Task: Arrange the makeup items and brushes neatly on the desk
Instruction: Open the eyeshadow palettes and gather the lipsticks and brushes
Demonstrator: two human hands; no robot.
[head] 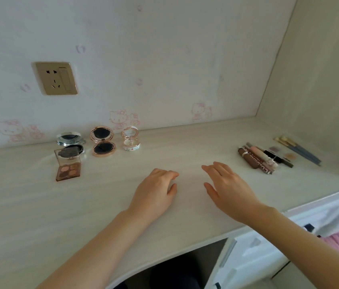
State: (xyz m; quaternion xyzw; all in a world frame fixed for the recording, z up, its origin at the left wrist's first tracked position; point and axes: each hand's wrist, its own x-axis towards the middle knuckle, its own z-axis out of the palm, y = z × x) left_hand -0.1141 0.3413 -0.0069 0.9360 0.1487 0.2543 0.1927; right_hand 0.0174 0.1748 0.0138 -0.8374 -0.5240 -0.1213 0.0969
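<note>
Blue brushes (301, 151), bristles toward wall.

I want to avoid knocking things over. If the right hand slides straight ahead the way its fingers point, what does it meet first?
The right hand points up-left over bare desk; it probably reaches the wall first, passing right of the small pink compact.

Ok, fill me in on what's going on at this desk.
A person is tidying makeup on the desk. Both hands are empty: the left hand and right hand rest open mid-desk. Open compacts and an eyeshadow palette sit in a group at the left by the wall; tubes and pencils and brushes lie together at the right.
</note>
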